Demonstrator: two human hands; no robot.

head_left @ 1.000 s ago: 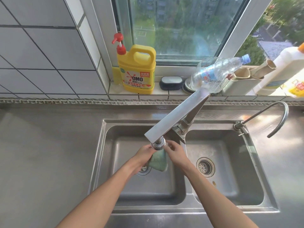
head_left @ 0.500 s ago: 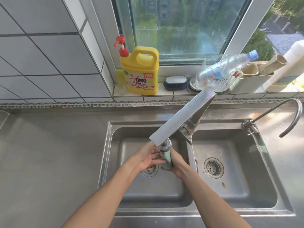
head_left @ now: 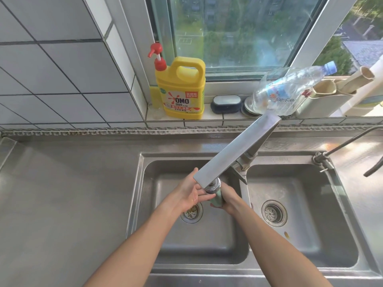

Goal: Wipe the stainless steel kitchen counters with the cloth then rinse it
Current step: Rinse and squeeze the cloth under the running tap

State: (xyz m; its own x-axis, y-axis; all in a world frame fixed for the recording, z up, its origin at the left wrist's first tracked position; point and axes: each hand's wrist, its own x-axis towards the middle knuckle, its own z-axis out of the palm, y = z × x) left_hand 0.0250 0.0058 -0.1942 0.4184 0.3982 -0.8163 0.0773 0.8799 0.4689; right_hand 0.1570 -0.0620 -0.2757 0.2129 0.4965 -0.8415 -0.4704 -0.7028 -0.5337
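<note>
We look down on a steel counter [head_left: 62, 193] with a double sink [head_left: 244, 272] set into it, grey-white tiles [head_left: 51, 79] rising on the left and a window [head_left: 238, 32] straight ahead showing trees and rooftops far below. On the sill we spot a yellow soap jug [head_left: 182, 90] with a red pump, a dark dish [head_left: 226, 104] beside it, a clear plastic bottle [head_left: 290, 90] lying tilted, and a beige holder [head_left: 327, 100] at the far right. A long flat tap [head_left: 236, 150] swings out over the left basin [head_left: 199, 241], and a thin curved spout [head_left: 352, 141] stands by the right one. Both forearms reach in from below and meet right under the tap's nozzle. The left hand [head_left: 191, 192] is fairly open, palm turned inward, fingers stretched flat against the cloth [head_left: 217, 199]. The right hand [head_left: 229, 196] curls round that pale green cloth, bunched into a narrow upright roll, gripping it from the other side. We cannot tell whether water is running. The cloth sits above the left drain [head_left: 191, 213], pressed between the two hands.
</note>
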